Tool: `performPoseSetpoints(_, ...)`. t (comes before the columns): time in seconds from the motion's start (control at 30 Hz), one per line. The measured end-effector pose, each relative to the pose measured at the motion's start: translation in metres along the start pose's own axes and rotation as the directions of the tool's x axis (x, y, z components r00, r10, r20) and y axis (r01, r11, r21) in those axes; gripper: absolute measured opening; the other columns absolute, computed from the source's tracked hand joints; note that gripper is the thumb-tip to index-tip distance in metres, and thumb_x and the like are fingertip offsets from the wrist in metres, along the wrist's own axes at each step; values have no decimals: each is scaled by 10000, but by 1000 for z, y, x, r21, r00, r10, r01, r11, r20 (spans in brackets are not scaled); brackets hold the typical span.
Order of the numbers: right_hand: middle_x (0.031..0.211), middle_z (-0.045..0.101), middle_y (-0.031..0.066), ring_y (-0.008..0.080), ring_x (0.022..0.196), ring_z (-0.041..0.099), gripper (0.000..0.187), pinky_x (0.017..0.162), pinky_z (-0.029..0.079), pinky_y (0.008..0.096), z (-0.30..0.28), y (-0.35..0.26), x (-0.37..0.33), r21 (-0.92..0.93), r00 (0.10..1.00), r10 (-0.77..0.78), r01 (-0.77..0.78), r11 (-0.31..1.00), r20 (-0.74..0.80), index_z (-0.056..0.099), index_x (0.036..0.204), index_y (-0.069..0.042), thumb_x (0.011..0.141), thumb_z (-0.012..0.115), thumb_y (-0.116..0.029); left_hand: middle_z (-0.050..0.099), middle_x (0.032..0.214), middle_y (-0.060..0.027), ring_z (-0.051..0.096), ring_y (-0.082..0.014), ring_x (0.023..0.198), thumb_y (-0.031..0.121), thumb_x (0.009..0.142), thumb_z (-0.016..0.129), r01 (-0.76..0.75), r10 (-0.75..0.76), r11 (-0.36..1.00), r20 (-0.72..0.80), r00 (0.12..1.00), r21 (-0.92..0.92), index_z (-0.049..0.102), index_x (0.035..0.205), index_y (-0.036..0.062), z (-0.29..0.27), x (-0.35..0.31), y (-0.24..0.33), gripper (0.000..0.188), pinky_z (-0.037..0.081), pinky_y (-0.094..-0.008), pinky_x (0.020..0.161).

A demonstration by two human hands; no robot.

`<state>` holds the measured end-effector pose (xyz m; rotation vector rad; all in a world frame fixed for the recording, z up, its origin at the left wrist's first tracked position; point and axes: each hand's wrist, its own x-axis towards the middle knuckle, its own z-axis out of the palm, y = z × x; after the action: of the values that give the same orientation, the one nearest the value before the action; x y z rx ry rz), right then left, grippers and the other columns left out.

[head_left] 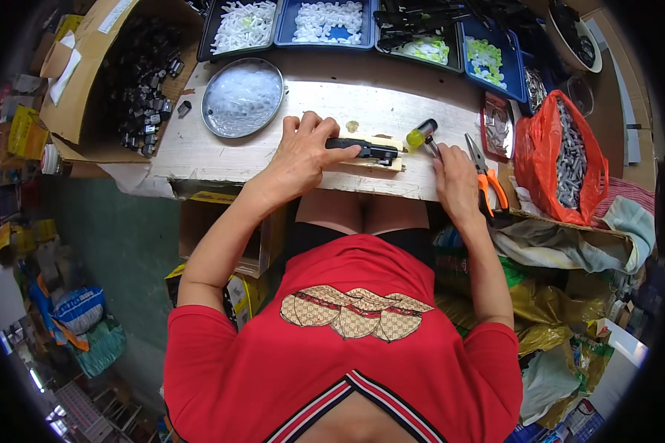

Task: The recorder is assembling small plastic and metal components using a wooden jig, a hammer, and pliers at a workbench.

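Note:
My left hand [303, 151] is closed over a long black plastic and metal part [373, 150], its thumb lying along the top. That part rests on a pale wooden block [393, 164] near the table's front edge. To the right of the block, my right hand [458, 181] grips the thin handle of a small hammer [423, 134] whose head has a yellow-green end and a dark end. The head is just off the block's right end; I cannot tell whether it touches the table. Pliers with orange handles [485, 177] lie beside my right hand.
A round metal tray [242, 130] of translucent pieces stands left. Beyond it is a cardboard box [81, 96] of dark metal parts. Blue bins [325, 41] of small plastic parts line the back. At right are a red dish [488, 136] and a red bag [541, 159] of grey pieces.

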<state>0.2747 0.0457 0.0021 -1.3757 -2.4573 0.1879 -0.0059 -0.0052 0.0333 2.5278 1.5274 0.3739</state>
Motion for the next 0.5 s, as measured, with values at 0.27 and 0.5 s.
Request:
performPoseSetpoints(0.27,781,539,143,353,639,550,198,539,433,432,-36,-57,4,308,994,-112,110,945,-9,502,1042,-48,855,514,-112,504,936,-49,433,-207,875,-78,663,544,-2,-4,997,83,997,72,635,1086,294,-7,7,2,571,298,-318,733)
performPoseSetpoints(0.5,710,563,141,335,565,565,137,487,448,416,-62,-80,19,239,985,-123,149,959,-120,466,851,-38,871,479,-173,477,868,-59,428,-207,833,-59,697,522,-32,28,998,71,997,57,650,1064,242,-10,8,1,492,298,-315,715)
